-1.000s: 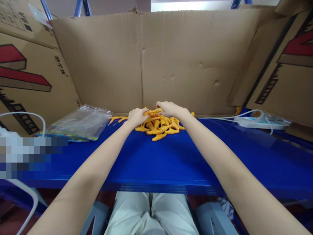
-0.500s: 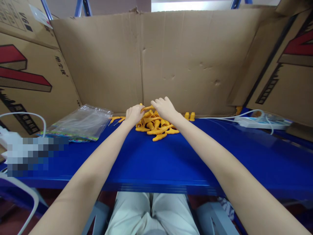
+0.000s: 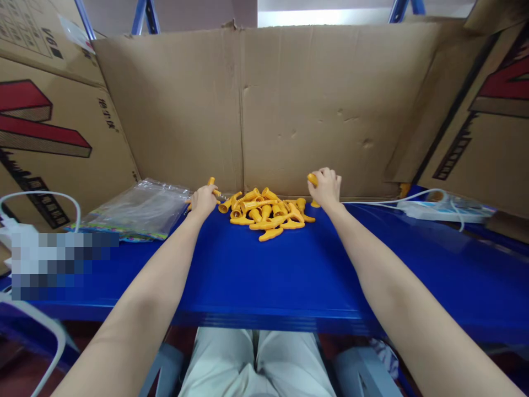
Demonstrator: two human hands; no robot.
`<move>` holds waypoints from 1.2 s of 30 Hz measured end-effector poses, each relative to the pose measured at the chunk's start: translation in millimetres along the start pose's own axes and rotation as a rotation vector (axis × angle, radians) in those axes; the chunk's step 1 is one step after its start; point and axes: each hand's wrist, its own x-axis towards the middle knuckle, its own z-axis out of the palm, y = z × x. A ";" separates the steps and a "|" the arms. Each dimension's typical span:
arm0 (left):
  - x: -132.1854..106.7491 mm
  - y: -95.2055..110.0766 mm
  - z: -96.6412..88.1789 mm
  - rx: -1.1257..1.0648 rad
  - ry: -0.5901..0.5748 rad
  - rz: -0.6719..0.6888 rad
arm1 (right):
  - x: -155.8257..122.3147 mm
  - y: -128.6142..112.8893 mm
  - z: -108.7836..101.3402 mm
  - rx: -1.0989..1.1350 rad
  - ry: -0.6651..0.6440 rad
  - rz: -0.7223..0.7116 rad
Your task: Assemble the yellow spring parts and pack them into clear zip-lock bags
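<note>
At the left end of a pile of yellow plastic parts [image 3: 268, 212], my left hand [image 3: 202, 202] is closed around a yellow T-shaped handle [image 3: 211, 181]. A thin metal shaft [image 3: 223, 197] points from it toward the pile. To the right of the pile, my right hand [image 3: 328, 189] grips a yellow plastic piece [image 3: 313, 179] whose rounded end shows past the fingers; the rest is hidden. Just under that hand, the base of a yellow cap [image 3: 314, 204] shows on the blue table [image 3: 264, 275]. The pile mixes curved handles and hollow cone-shaped pieces.
A stack of clear plastic bags [image 3: 136, 212] lies on the left, beside a white plug and cable [image 3: 41, 193]. A white power strip [image 3: 446, 209] with cords sits at the right. Cardboard panels [image 3: 309, 110] wall the back and both sides.
My hands were together above the pile with a yellow piece between them. Since then they have parted, the left moving left and the right moving right to where two caps stood.
</note>
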 end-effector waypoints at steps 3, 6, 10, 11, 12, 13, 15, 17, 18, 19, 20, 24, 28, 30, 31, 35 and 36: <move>-1.9 -8.9 6.5 -0.020 -0.033 -0.036 | -24.5 35.1 14.3 -0.057 -0.076 0.029; -2.6 -18.8 13.3 -0.078 -0.054 -0.036 | -39.9 52.8 18.0 -0.086 -0.129 0.192; -1.0 -30.9 22.5 -0.197 -0.038 -0.033 | -40.4 54.6 21.0 0.081 -0.279 0.355; -0.5 -32.9 24.6 -0.218 -0.035 -0.035 | -39.0 53.5 23.0 0.138 -0.327 0.365; 0.0 -34.4 26.3 -0.236 -0.033 -0.037 | -37.7 52.6 25.3 0.196 -0.366 0.369; 0.4 -35.4 27.8 -0.250 -0.031 -0.037 | -36.5 51.7 28.0 0.255 -0.393 0.373; 1.1 -36.2 29.9 -0.270 -0.025 -0.030 | -34.7 50.6 33.2 0.371 -0.428 0.400; 1.4 -36.4 31.3 -0.280 -0.018 -0.017 | -33.0 49.7 37.7 0.475 -0.476 0.439; 1.3 -36.5 31.8 -0.282 -0.017 -0.011 | -32.1 49.1 39.5 0.530 -0.510 0.464; 1.2 -36.8 32.5 -0.284 -0.018 -0.008 | -31.1 48.5 41.0 0.582 -0.544 0.491; 1.1 -37.4 33.2 -0.285 -0.020 -0.006 | -30.0 47.8 42.2 0.630 -0.570 0.516; 0.5 -41.7 37.2 -0.279 -0.028 -0.026 | -27.1 45.4 43.0 0.707 -0.565 0.608; 0.2 -43.4 38.5 -0.264 -0.027 -0.061 | -26.8 43.2 35.9 0.809 -0.581 0.652; -0.3 -41.5 37.1 -0.240 -0.016 -0.079 | -26.4 40.7 31.2 0.906 -0.639 0.692; -0.8 -40.1 36.1 -0.221 -0.012 -0.088 | -26.1 39.0 29.1 0.939 -0.663 0.708; -3.1 -35.6 32.7 -0.142 -0.034 -0.107 | -24.2 32.9 25.3 0.922 -0.660 0.710; -3.7 -35.4 32.4 -0.131 -0.046 -0.110 | -24.1 32.3 25.3 0.896 -0.650 0.704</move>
